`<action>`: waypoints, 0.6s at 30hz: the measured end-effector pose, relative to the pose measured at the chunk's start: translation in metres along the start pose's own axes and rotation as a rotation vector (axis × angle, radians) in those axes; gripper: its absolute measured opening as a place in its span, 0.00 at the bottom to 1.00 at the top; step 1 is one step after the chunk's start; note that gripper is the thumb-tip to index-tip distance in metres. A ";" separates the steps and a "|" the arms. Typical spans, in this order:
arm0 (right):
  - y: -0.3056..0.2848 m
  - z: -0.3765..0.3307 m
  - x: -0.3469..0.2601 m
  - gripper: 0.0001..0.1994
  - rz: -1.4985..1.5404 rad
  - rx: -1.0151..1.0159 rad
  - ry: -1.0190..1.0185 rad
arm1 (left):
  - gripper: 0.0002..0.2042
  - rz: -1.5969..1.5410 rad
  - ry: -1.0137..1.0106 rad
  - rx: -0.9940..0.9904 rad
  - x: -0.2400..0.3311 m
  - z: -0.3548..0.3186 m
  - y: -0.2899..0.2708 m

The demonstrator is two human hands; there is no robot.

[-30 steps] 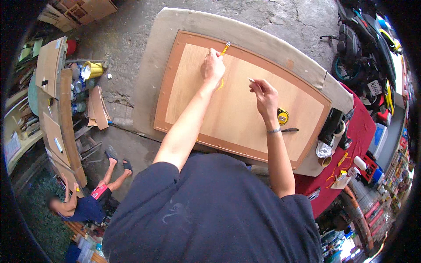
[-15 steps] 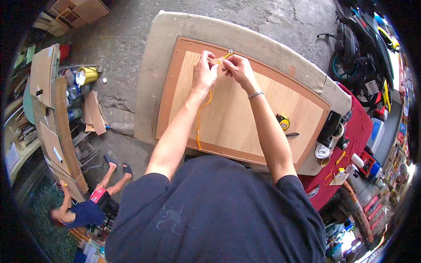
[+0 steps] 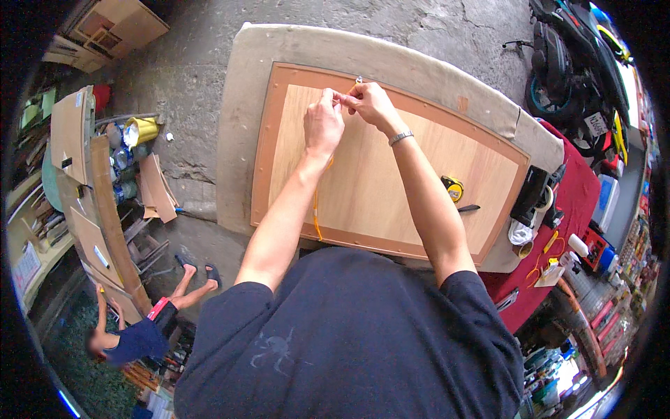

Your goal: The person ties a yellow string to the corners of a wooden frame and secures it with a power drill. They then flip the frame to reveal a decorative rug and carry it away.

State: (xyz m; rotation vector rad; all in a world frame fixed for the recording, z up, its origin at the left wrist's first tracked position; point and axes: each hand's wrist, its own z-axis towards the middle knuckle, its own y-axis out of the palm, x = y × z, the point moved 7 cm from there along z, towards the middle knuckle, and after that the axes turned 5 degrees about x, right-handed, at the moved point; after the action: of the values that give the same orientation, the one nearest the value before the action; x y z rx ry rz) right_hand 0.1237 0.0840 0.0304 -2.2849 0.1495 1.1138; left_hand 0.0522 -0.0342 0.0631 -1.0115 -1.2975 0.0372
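Observation:
An orange-yellow cord (image 3: 316, 216) runs from a small metal ring (image 3: 359, 80) at the far edge of the framed wooden board (image 3: 377, 188), through my fingers. From there its loose length trails down across the board to the near edge. My left hand (image 3: 323, 129) is closed, with thumb and fingertips pinching the cord. Against it, my right hand (image 3: 372, 106) is closed too, its fingertips meeting the left ones on the cord just below the ring. The exact pinch point is partly hidden by the fingers. A bracelet-like watch (image 3: 401, 137) circles my right wrist.
A yellow tape measure (image 3: 453, 189) and a slim dark tool (image 3: 469, 208) lie on the board's right side. Tape and small tools sit on red cloth (image 3: 513, 304) at the right. Motorcycles (image 3: 565, 77) stand beyond. Another person (image 3: 139, 339) works at the lower left.
My hands have come together, fingertips now meeting, where a gap showed between them before. The whole view has shifted slightly. The other person's arms have moved.

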 end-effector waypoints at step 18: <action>0.025 -0.011 0.040 0.12 0.559 0.064 0.080 | 0.08 -0.509 -0.451 -0.352 -0.048 0.010 0.023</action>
State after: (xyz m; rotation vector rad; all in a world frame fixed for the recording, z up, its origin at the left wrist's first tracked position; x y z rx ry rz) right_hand 0.1489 0.0629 -0.0060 -2.2904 0.8850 1.2544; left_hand 0.0401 -0.0408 0.0106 -0.9668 -1.9968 -0.3829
